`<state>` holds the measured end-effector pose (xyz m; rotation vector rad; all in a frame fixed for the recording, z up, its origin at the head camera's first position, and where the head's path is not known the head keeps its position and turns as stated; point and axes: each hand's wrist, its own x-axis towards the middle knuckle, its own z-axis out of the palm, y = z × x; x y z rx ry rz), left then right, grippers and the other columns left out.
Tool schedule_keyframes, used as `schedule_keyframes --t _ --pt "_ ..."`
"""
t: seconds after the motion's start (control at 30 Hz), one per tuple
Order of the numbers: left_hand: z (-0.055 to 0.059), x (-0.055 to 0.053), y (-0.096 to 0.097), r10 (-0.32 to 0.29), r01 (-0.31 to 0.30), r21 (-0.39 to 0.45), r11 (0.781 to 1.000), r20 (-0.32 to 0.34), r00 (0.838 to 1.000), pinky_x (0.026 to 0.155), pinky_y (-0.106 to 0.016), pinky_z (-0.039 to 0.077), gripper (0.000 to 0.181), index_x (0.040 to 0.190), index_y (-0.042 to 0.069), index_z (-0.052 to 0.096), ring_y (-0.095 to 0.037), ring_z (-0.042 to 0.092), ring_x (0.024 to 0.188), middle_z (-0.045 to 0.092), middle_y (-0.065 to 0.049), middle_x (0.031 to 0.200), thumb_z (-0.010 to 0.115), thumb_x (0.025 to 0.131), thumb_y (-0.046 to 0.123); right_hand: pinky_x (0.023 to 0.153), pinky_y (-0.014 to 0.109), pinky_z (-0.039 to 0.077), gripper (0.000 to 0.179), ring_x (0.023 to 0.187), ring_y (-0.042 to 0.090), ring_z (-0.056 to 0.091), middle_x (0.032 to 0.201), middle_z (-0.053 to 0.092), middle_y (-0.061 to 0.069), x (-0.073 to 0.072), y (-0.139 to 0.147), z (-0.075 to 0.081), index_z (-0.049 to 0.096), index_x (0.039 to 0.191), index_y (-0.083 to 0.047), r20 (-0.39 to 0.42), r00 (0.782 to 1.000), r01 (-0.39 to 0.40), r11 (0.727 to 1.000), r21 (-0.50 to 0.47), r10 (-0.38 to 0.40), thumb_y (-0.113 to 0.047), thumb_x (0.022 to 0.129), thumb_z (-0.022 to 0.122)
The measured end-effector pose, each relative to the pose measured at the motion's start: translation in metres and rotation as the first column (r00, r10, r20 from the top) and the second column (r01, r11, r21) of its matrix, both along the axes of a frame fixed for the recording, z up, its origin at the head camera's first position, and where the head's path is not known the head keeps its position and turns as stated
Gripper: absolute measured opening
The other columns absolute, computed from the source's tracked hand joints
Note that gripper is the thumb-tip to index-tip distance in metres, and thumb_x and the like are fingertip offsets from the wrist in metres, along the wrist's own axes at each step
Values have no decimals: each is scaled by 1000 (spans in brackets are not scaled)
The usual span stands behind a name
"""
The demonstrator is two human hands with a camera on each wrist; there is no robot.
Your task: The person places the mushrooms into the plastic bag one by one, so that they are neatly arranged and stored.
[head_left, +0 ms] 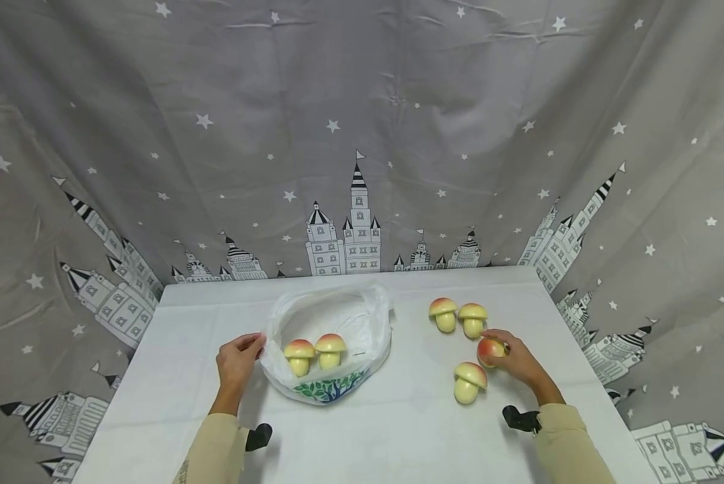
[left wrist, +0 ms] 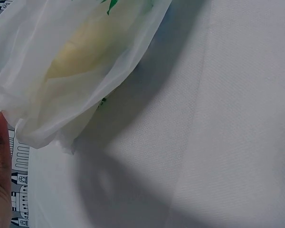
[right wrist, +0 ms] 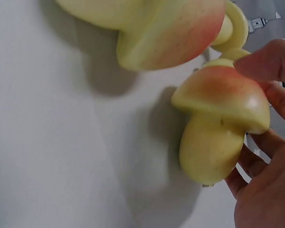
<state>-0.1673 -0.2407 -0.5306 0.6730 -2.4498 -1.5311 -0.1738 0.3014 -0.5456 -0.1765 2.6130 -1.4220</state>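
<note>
At the left rim of a white plastic bag (head_left: 381,339), my left hand (head_left: 236,363) pinches the plastic between thumb and fingers. The bag lies with its mouth spread wide and has a green and blue tree print on its front. Inside it are two toy mushrooms (head_left: 299,355) with red-yellow caps; one shows faintly through the plastic (left wrist: 85,52) in the left wrist view. My right hand (head_left: 519,361) grips another mushroom (head_left: 491,351), its thumb on the red cap (right wrist: 218,92) and fingers behind the yellow stem in the right wrist view.
Close by the right hand lie more mushrooms: one mushroom (head_left: 469,383) nearer the front, and a mushroom (head_left: 443,314) beside another mushroom (head_left: 473,320) farther back. A white cloth covers the table (head_left: 362,444). Behind hangs a grey curtain (head_left: 247,134) with stars and castles.
</note>
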Motion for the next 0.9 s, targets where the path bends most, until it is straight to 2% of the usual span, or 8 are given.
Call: schedule_keyframes --t 0.07,0.1,0.2,0.4,0.5,0.7,0.9 --pt "1 0 0 -3 3 -2 1000 5 1000 62 -9 47 31 110 -3 69 -1 61 70 70 -16 100 65 93 21 105 63 27 56 131 49 32 139 43 31 2 1 0 51 132 6 24 1000 5 1000 -15 -4 2 79 67" --pt "4 1 1 -4 4 -10 1000 3 1000 62 -9 46 29 110 -4 69 -1 60 70 69 -20 103 64 93 20 104 62 29 57 131 48 34 139 43 31 3 2 -1 50 133 6 32 999 11 1000 -13 -11 2 78 66" --pt "4 1 2 2 -2 -9 1000 -1 1000 61 -8 45 29 109 -5 69 0 59 69 69 -20 102 65 92 19 99 56 37 61 125 45 41 138 44 31 4 4 -3 48 135 6 42 999 26 1000 -1 -26 2 77 66" --pt "4 1 2 2 -2 -7 1000 7 1000 61 -7 45 29 110 -4 68 -5 62 73 68 -20 104 64 93 20 85 36 45 60 105 29 54 133 51 27 4 9 -10 47 138 4 57 994 89 996 11 -90 -13 86 71" --pt "4 1 1 0 0 -12 1000 12 1000 61 -7 45 30 111 -4 68 -6 62 75 68 -21 105 63 94 20 81 32 45 62 101 24 55 132 53 25 3 11 -12 48 138 1 85 988 129 992 5 -129 -21 86 73" --pt "4 2 1 1 -1 -7 1000 13 1000 61 -7 45 30 110 -4 68 -6 62 74 68 -20 103 64 93 20 90 39 47 65 114 37 54 137 49 25 5 14 -13 47 138 3 77 982 171 985 9 -171 -26 86 74" --pt "3 2 1 3 -3 -6 1000 24 1000 61 -8 45 29 110 -3 69 -8 63 75 69 -20 103 64 93 20 87 31 49 60 117 40 54 136 49 27 7 14 -15 48 136 5 52 977 205 979 5 -205 -18 86 73"
